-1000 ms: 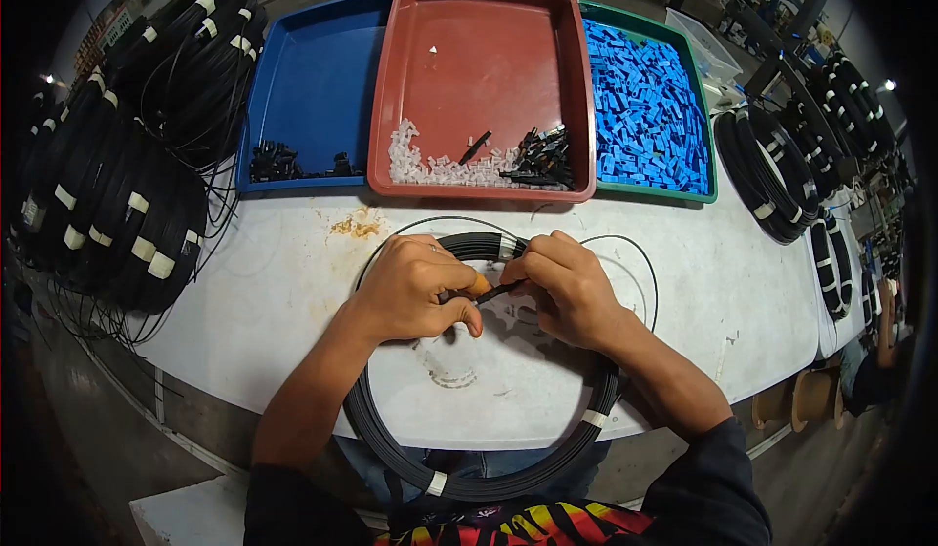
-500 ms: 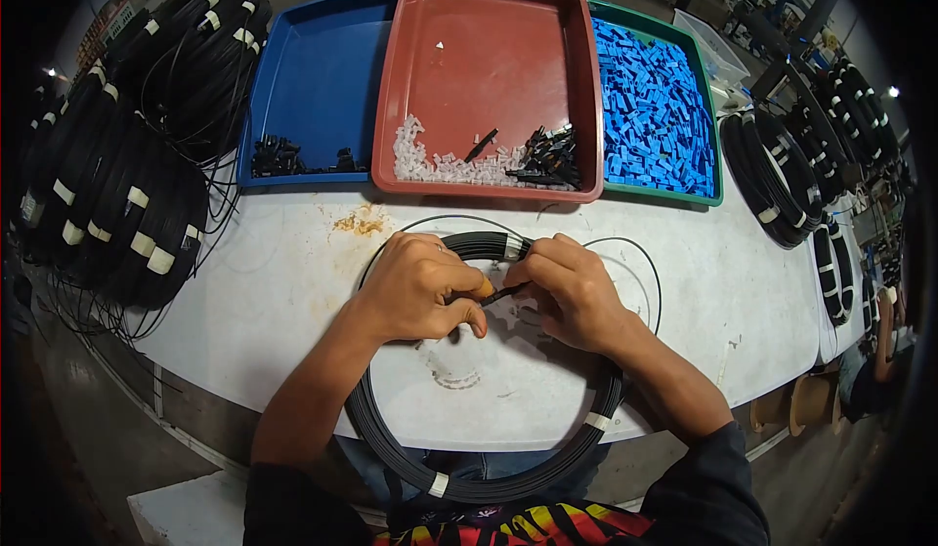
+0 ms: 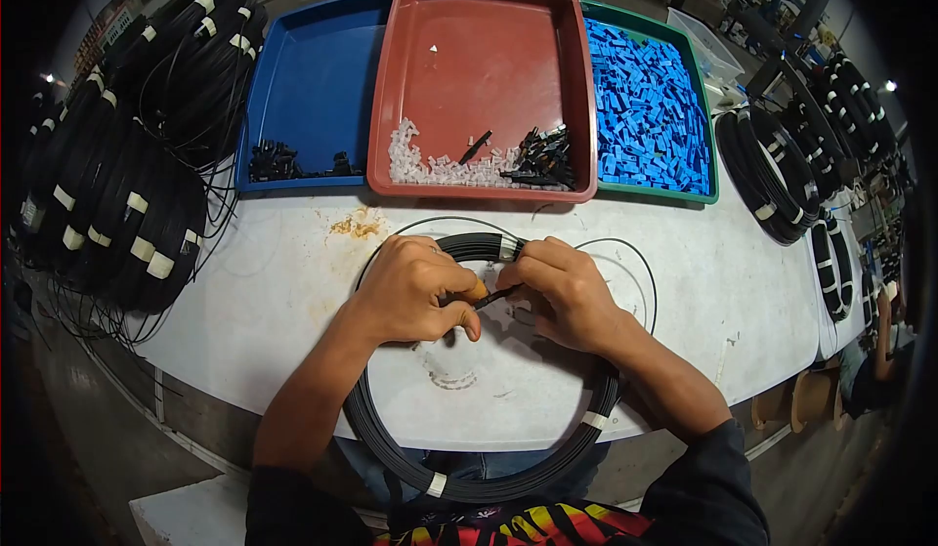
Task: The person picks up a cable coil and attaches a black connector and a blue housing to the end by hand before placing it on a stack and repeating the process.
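Note:
A coil of black cable [image 3: 391,445], bound with white tape, lies at the table's front edge and overhangs it. Over the coil's upper part, my left hand [image 3: 420,290] pinches a small black connector piece [image 3: 495,296] from the left. Fingers of my right hand [image 3: 567,292] close on the right end of the same piece. A loose loop of cable [image 3: 640,263] curves out to the right of my right hand. My fingertips partly hide the connector.
Behind the coil stand a blue tray [image 3: 315,67], a red tray [image 3: 479,48] with white and black pieces, and a green tray [image 3: 710,146] of blue pieces. Cable coils [image 3: 107,194] are piled left; more coils [image 3: 772,175] lie right. A person's arm [image 3: 884,336] shows far right.
The view has shifted slightly. Both hands stay at the black connector, with only a small movement of the fingers.

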A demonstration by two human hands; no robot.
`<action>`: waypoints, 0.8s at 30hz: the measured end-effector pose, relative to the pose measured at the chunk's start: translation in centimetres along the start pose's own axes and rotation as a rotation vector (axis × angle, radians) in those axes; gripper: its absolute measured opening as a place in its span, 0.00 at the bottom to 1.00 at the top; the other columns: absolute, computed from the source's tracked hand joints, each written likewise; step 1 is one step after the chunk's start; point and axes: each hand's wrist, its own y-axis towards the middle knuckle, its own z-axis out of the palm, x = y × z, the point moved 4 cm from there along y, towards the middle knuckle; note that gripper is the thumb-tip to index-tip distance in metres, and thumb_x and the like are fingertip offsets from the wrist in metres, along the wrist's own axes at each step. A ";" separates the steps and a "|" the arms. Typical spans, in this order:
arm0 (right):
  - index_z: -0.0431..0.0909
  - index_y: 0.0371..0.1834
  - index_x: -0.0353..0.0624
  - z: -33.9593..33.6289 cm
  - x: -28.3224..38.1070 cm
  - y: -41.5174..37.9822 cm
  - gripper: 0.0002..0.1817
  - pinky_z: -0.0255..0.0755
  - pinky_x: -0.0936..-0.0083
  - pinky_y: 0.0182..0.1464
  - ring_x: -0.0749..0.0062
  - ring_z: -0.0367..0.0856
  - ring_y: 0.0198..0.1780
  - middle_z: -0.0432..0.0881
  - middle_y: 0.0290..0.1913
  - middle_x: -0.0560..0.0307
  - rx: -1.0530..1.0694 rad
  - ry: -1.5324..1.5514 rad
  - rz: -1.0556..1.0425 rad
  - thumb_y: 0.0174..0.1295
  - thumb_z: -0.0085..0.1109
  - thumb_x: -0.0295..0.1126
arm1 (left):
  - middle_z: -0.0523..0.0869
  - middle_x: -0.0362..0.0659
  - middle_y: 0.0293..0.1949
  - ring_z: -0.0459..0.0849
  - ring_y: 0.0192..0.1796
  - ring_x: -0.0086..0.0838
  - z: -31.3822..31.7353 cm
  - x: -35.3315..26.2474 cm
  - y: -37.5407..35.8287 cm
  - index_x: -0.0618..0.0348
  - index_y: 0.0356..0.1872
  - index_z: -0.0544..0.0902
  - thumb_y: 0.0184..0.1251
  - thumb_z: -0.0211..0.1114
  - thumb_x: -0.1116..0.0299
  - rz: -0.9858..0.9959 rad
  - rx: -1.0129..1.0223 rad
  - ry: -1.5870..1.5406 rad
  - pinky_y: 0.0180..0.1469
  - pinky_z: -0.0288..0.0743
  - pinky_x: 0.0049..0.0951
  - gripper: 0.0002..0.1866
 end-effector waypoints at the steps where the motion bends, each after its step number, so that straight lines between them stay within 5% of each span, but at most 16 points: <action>1: 0.81 0.39 0.44 0.0 0.0 0.0 0.22 0.72 0.63 0.40 0.54 0.78 0.36 0.79 0.35 0.56 -0.008 0.017 0.001 0.35 0.70 0.18 | 0.83 0.42 0.17 0.82 0.21 0.36 0.0 0.0 0.0 0.58 0.24 0.90 0.30 0.85 0.68 -0.027 0.002 -0.021 0.33 0.75 0.32 0.15; 8: 0.82 0.39 0.43 -0.1 0.2 0.1 0.22 0.73 0.63 0.37 0.55 0.76 0.34 0.77 0.32 0.56 -0.026 0.025 0.003 0.36 0.65 0.12 | 0.83 0.42 0.17 0.82 0.21 0.35 -0.1 0.2 -0.2 0.58 0.25 0.90 0.31 0.86 0.66 -0.052 0.024 -0.029 0.34 0.75 0.32 0.16; 17: 0.80 0.38 0.43 0.3 -0.2 0.0 0.17 0.73 0.59 0.40 0.51 0.79 0.37 0.77 0.34 0.53 -0.043 0.037 -0.012 0.42 0.65 0.19 | 0.82 0.43 0.18 0.82 0.23 0.37 -0.2 0.2 -0.1 0.59 0.26 0.90 0.30 0.87 0.64 -0.038 0.038 -0.021 0.31 0.73 0.35 0.19; 20: 0.79 0.42 0.43 0.6 -0.4 0.1 0.18 0.74 0.57 0.42 0.48 0.80 0.39 0.78 0.35 0.52 -0.048 0.097 -0.025 0.44 0.65 0.21 | 0.87 0.42 0.22 0.85 0.26 0.36 -0.5 0.3 -0.4 0.59 0.28 0.90 0.31 0.89 0.59 -0.041 0.047 -0.014 0.34 0.76 0.35 0.22; 24: 0.78 0.47 0.44 1.3 -0.2 -0.2 0.21 0.74 0.60 0.47 0.50 0.80 0.41 0.80 0.41 0.53 0.056 0.023 -0.024 0.46 0.65 0.23 | 0.88 0.45 0.24 0.88 0.28 0.40 -1.1 0.0 -0.1 0.62 0.31 0.89 0.49 0.77 0.33 -0.028 -0.080 -0.003 0.36 0.79 0.33 0.34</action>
